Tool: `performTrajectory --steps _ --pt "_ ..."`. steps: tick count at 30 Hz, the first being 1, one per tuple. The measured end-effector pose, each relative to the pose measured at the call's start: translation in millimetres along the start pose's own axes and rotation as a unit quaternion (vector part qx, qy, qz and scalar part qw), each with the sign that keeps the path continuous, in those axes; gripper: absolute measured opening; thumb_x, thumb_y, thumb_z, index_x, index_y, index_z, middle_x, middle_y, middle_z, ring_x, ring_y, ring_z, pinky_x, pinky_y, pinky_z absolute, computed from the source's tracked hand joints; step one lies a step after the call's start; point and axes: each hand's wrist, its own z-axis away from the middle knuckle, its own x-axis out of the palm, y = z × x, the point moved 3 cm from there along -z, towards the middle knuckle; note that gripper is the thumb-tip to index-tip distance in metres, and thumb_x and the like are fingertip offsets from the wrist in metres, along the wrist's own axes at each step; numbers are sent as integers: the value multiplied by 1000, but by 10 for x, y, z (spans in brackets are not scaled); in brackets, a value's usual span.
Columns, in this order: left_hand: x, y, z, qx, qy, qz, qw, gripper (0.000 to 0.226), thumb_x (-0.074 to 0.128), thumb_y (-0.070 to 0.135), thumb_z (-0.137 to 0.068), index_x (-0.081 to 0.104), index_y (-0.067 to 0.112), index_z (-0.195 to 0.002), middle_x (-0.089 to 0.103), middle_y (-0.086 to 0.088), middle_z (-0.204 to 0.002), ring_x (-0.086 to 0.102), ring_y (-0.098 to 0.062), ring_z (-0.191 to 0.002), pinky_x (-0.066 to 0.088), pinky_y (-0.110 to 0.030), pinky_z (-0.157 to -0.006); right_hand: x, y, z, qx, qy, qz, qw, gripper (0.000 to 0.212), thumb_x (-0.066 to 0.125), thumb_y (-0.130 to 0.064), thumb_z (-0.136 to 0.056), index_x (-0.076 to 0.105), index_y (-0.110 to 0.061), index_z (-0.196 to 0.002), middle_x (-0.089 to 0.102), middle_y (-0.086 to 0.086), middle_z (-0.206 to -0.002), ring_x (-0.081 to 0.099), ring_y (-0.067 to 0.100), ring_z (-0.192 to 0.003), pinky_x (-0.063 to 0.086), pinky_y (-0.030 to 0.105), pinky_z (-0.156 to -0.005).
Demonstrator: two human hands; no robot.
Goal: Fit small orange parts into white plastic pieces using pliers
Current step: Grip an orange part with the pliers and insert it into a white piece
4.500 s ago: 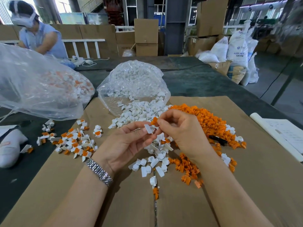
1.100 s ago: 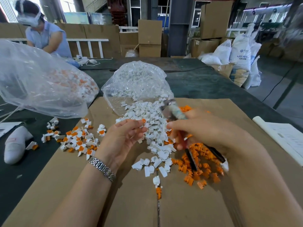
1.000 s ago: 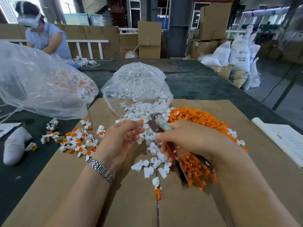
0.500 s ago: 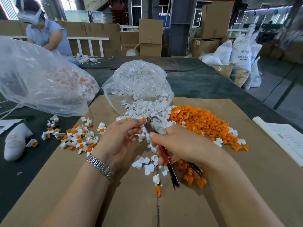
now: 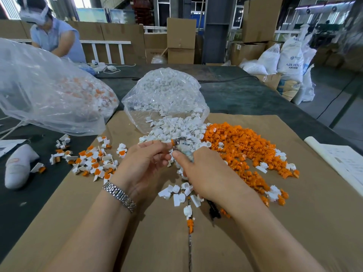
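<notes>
Right hand [image 5: 208, 173] grasps the pliers [image 5: 181, 147], nose against the part pinched in the left hand [image 5: 144, 161]. White pieces [image 5: 172, 128] lie just beyond; orange parts [image 5: 241, 146] lie right.

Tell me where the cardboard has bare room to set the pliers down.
Bare cardboard lies right of the right hand, below the orange parts, and near the left forearm. Crowded: middle and left, around the white pieces and finished pieces.

Bright, even daylight from windows [image 5: 94, 14] at far left rear. Soft shadows under both forearms on cardboard sheet [image 5: 294, 222]. Glare streaks on clear plastic bag [image 5: 39, 91]. Wide-angle bending at edges; corners soft, far right background smeared; centre sharp
</notes>
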Motion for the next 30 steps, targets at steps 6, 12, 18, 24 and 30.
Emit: performTrajectory --steps 6,12,18,24,30 --pt "50 15 44 -4 -9 -10 1000 11 77 4 -72 74 -3 -79 69 -16 -73 67 -15 -60 57 -20 -56 -15 23 -17 -14 -11 13 1000 55 43 -63 -99 53 -15 -73 59 3 -62 57 19 -50 48 32 -50" --pt "24 101 61 40 24 -14 999 13 73 13 -85 68 2 -90 68 -14 -74 67 -19 -64 57 -25 -59 -230 98 -1 54 -127 -136 981 67 36 -64 -100 68 -5 -99 75 10 -76 76 24 -68 64 38 -72" --pt "-70 114 23 80 45 -145 985 22 66 20 -98 71 14 -78 68 -2 -72 70 -19 -76 52 -27 -66 -598 359 -166 37 31 6 999 66 40 -68 -97 59 -8 -77 62 6 -66 57 16 -53 39 28 -58" --pt "-163 153 68 140 199 -397 885 29 65 27 -95 65 5 -77 70 -7 -69 66 -11 -63 43 -23 -57 -487 720 -322 102 126 216 963 44 53 -55 -97 56 -12 -90 57 8 -99 58 26 -85 51 42 -79" --pt "-264 313 144 203 358 -584 700 15 66 23 -91 58 16 -81 53 0 -89 48 -20 -75 46 -40 -72 -410 792 -337 101 160 257 948 52 62 -58 -91 63 -11 -112 59 12 -118 53 33 -115 48 49 -95"
